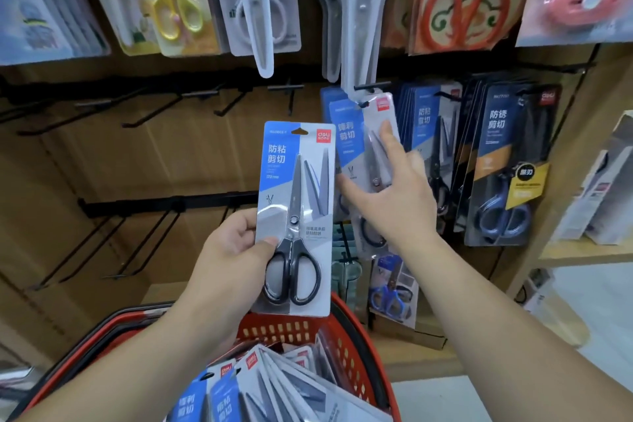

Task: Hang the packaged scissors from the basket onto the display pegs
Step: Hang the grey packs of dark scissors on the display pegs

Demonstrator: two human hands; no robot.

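Note:
My left hand (pixel 233 247) grips the left edge of a blue-and-grey pack of black-handled scissors (pixel 296 216), holding it upright above the red basket (pixel 352 346). More scissor packs (pixel 267 387) lie in that basket. My right hand (pixel 394 195) reaches with straight fingers and touches a hanging pack (pixel 359 134) on a peg (pixel 371 86) in the middle row. Several black pegs (pixel 202 94) to the left carry nothing.
Darker scissor packs (pixel 503 168) hang to the right of the touched pack. Other scissors in blister packs (pixel 257 0) hang in the top row. A lower bar of bare hooks (pixel 164 205) runs at the left. Boxes (pixel 603 188) stand on a shelf at the far right.

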